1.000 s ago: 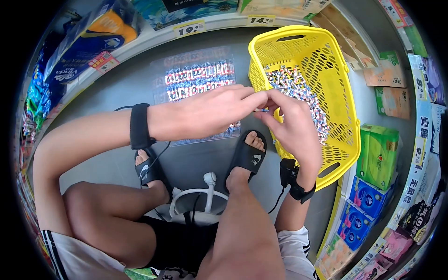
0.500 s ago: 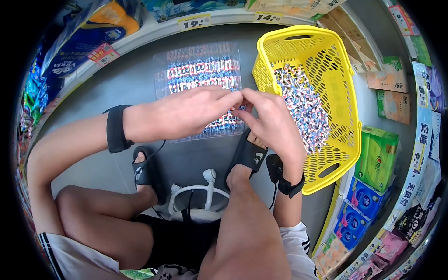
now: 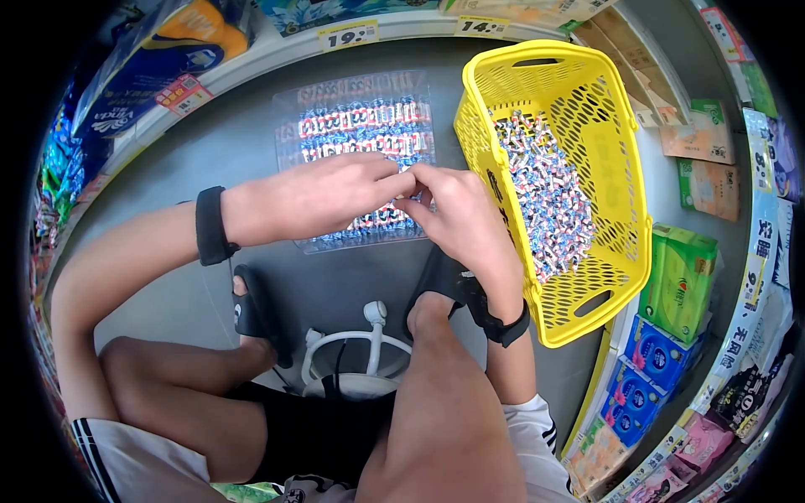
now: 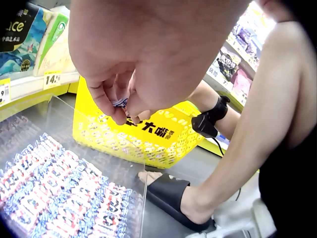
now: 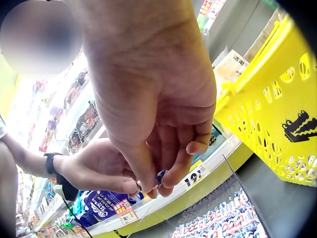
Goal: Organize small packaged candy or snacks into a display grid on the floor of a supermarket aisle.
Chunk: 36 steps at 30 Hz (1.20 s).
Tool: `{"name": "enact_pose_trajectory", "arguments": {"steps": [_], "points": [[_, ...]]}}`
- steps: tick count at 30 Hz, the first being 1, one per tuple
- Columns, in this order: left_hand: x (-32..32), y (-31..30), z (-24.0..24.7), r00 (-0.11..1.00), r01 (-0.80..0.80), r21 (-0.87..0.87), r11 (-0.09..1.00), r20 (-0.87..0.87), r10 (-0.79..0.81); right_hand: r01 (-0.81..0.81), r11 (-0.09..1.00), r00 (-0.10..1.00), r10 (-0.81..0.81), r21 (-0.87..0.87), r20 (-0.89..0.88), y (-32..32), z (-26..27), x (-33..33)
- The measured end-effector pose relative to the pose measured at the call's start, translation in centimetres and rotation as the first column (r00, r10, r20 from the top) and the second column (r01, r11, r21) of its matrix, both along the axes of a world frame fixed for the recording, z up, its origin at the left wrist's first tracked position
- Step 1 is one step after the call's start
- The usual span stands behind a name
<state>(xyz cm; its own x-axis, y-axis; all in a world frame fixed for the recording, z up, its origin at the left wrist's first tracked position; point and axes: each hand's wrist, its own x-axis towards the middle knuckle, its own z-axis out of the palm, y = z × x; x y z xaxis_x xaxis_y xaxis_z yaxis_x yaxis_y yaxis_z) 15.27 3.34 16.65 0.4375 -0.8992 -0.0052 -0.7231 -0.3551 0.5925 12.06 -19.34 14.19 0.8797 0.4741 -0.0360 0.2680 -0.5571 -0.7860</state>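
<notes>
Over the clear plastic box (image 3: 286, 144), both hands meet fingertip to fingertip. A small wrapped candy (image 5: 160, 176) with a blue twisted end shows between them, mostly covered by fingers. My left hand (image 3: 340, 194) pinches it from the left, and a bit of its wrapper also shows in the left wrist view. From the right, my right hand (image 3: 464, 211) pinches it between thumb and fingers. Rows of the same candies (image 3: 360, 121) lie side by side in the box. To the right, a yellow basket (image 3: 605, 159) holds a loose heap of candies (image 3: 549, 197).
Shelves with tissue packs (image 3: 679, 281) line the right side, and a shelf with price tags (image 3: 348, 37) runs along the back. Both slippered feet stand on the grey floor before the box. A white ring-shaped stool base (image 3: 356, 344) sits between the legs.
Both hands have moved left together, from the basket's left edge to over the clear box, with the candy between their fingers. The basket appears slightly farther right in view.
</notes>
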Motion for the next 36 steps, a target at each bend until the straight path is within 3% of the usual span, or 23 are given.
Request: {"name": "enact_pose_trajectory", "arguments": {"steps": [6,9,12,15,20,24,29,36], "points": [[0.2,0.3,-3.3,0.999,0.032,0.038,0.999,-0.035,-0.031,0.067,0.996,0.998,-0.068,-0.064,-0.017,1.1,-3.0,-0.6],[0.0,0.7,-5.1,0.998,0.022,0.101,0.995,-0.054,-0.017,0.088,0.992,0.994,-0.081,-0.095,0.074,1.3,-4.9,-1.3],[-1.1,1.2,-7.0,0.998,-0.054,0.106,0.993,0.043,0.050,0.127,0.967,0.990,-0.109,-0.221,0.093,1.6,-6.7,-2.1],[-2.7,2.0,-8.4,0.995,-0.100,0.171,0.980,0.022,0.098,0.156,0.925,0.988,-0.154,-0.347,0.033,2.1,-7.6,-3.3],[-4.6,3.0,-10.6,1.000,0.021,0.248,0.968,-0.025,-0.015,0.137,0.840,0.990,-0.133,-0.525,0.046,4.0,-8.6,-4.3],[-5.3,2.9,-11.1,0.992,0.097,0.253,0.963,-0.100,-0.073,0.135,0.824,0.990,-0.130,-0.550,0.049,4.9,-12.0,-4.8],[-5.8,2.2,-12.7,0.989,0.136,0.275,0.952,-0.091,-0.115,0.079,0.828,0.996,-0.085,-0.556,0.015,5.1,-13.9,-5.0],[-5.9,2.0,-13.4,0.983,0.183,0.374,0.909,-0.075,-0.167,0.122,0.852,0.992,-0.109,-0.510,0.055,4.4,-15.4,-5.5]]}}
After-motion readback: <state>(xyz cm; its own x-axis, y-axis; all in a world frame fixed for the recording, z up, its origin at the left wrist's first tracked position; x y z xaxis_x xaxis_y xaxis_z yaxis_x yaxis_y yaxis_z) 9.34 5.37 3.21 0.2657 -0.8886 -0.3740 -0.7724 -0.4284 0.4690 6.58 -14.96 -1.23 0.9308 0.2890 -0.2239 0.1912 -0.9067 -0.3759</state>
